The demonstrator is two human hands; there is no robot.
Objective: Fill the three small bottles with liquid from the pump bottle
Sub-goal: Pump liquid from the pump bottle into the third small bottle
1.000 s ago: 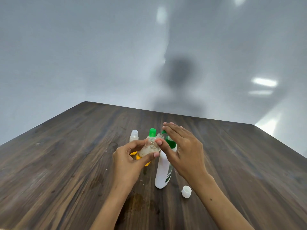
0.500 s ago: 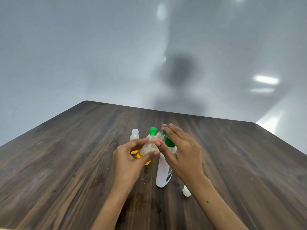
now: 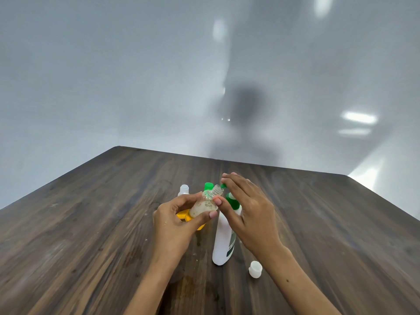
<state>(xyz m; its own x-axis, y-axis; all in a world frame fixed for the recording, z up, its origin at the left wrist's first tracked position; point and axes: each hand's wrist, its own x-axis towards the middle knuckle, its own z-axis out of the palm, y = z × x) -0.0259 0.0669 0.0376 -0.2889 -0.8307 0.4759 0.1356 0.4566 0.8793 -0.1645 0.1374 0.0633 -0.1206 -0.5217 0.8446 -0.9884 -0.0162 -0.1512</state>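
Filling bottle number whatever, looks like: left hand [image 3: 175, 223] has its fingers and thumb wrapped round a small clear bottle [image 3: 203, 204], tilted so its open neck sits right under the green nozzle of the white pump bottle [image 3: 223, 242]. Right hand [image 3: 247, 212] rests over the pump head, fingers fairly straight and together, thumb touching the small bottle's shoulder. Next move's probably a steady press down, keeping neck and nozzle lined up. Loose white cap [image 3: 255, 269] sits near the right wrist.

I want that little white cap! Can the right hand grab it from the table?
Probably yes. The cap lies alone on the table, just under the right hand's wrist. But that hand is busy on the pump bottle.
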